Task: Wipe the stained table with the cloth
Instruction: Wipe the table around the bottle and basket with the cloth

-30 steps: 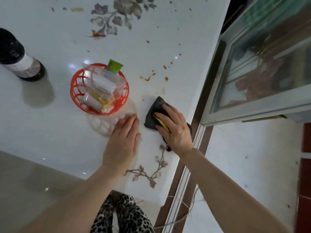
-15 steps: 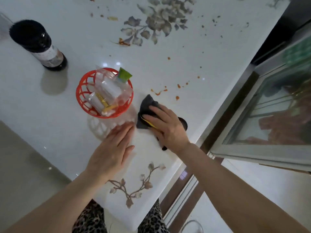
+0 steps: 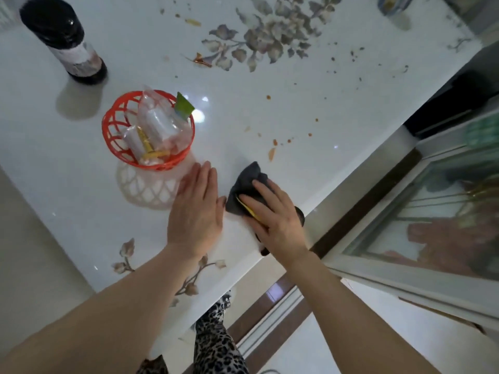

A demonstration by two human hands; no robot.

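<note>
My right grip (image 3: 272, 214), fingers flat, has pushed the cloth (image 3: 243, 190) up beside the unwiped orange stains (image 3: 271, 153) mid-frame; left grip (image 3: 195, 209) stays released on the surface (image 3: 67, 171).

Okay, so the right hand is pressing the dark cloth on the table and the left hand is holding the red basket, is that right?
Not quite. The left hand is not holding the red basket; it lies flat on the table beside it, fingers straight. The right hand does press the dark cloth on the table, as the head view shows.
</note>
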